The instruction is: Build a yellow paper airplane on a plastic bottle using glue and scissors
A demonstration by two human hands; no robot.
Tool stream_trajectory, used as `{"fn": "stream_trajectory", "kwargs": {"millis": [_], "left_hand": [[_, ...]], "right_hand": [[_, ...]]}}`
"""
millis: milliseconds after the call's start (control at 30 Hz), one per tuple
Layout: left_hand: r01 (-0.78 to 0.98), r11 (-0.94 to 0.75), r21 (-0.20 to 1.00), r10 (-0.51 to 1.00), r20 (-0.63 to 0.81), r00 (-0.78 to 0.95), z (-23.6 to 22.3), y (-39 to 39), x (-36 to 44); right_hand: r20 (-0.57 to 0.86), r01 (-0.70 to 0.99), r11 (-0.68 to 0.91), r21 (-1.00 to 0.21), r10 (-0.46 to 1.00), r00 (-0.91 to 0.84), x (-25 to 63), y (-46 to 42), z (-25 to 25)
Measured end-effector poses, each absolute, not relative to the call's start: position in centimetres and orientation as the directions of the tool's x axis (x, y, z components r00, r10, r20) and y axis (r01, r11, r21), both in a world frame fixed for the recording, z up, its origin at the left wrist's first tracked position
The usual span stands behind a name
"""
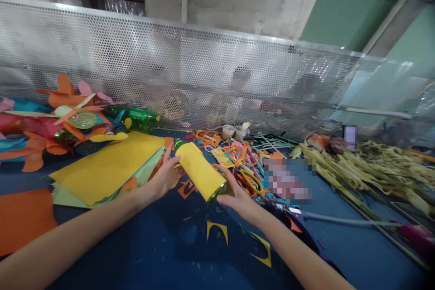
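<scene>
A bottle wrapped in yellow foam sheet [200, 171] lies tilted above the blue table [163, 244], held between both my hands. My left hand [166, 176] presses its fingers against the upper left side of the wrap. My right hand [236, 195] grips the lower end, where the green bottle base shows. A stack of yellow and pale green sheets [108, 167] lies just left of my left hand. Colourful foam scraps and scissors [249, 181] lie right of the bottle.
Finished orange and pink foam toys [64, 118] and green bottles [141, 115] are piled at far left. An orange sheet [23, 217] lies at the near left. Dried leaf strips [367, 167] cover the right side. A perforated metal screen [204, 72] borders the far edge; people sit behind it.
</scene>
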State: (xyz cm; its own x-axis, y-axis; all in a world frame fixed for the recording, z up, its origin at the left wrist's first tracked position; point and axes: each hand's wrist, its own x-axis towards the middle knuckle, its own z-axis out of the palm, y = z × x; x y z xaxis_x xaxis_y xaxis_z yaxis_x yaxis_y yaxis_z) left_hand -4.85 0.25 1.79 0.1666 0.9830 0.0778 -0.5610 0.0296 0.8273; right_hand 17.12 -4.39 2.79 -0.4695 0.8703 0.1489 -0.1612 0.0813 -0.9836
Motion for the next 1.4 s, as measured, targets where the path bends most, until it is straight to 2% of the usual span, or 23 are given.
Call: {"fn": "stream_trajectory", "kwargs": {"millis": [100, 200, 333, 400, 533, 767, 933, 1133, 1233, 1400], "left_hand": [[-0.561, 0.048, 0.827, 0.989, 0.041, 0.145, 1.7, 1.5, -6.0], [-0.541, 0.102, 0.834, 0.989, -0.025, 0.149, 1.7, 1.8, -6.3], [-0.537, 0.094, 0.839, 0.992, -0.033, 0.121, 1.7, 1.4, -6.1], [-0.528, 0.121, 0.84, 0.983, -0.026, 0.184, 1.5, 1.3, -6.1], [-0.491, 0.196, 0.849, 0.933, -0.008, 0.359, 1.2, 1.2, -6.3], [-0.453, 0.207, 0.867, 0.914, -0.006, 0.406, 1.6, 1.0, -6.3], [-0.379, 0.212, 0.901, 0.857, 0.015, 0.515, 1.6, 0.6, -6.4], [-0.228, 0.276, 0.934, 0.87, -0.142, 0.473, 1.2, 0.4, -7.4], [-0.176, 0.269, 0.947, 0.867, -0.158, 0.473, 1.3, 0.2, -7.6], [-0.16, 0.238, 0.958, 0.874, -0.139, 0.466, 1.4, 0.0, -7.2]], "right_hand": [[0.143, -0.216, 0.064, -0.974, 0.917, -0.374, 17.6, -3.8, 2.6], [0.12, -0.342, 0.011, -0.94, 0.947, -0.298, 17.5, -3.3, 2.6], [0.032, -0.481, -0.036, -0.876, 0.991, -0.133, 17.4, -2.6, 3.2], [-0.03, -0.499, -0.078, -0.863, 0.994, -0.104, 17.5, -2.3, 3.4], [-0.121, -0.502, -0.134, -0.854, 0.991, -0.059, 17.9, -1.9, 3.3], [-0.141, -0.467, -0.114, -0.877, 0.99, 0.024, 18.0, -1.8, 3.5], [-0.197, -0.453, -0.15, -0.879, 0.979, 0.056, 18.1, -1.5, 3.5], [-0.217, -0.44, -0.189, -0.878, 0.976, 0.014, 18.1, -1.7, 2.9], [-0.228, -0.434, -0.21, -0.876, 0.974, -0.009, 18.0, -2.0, 2.9], [-0.248, -0.416, -0.207, -0.886, 0.968, 0.046, 18.2, -1.6, 3.4]]}}
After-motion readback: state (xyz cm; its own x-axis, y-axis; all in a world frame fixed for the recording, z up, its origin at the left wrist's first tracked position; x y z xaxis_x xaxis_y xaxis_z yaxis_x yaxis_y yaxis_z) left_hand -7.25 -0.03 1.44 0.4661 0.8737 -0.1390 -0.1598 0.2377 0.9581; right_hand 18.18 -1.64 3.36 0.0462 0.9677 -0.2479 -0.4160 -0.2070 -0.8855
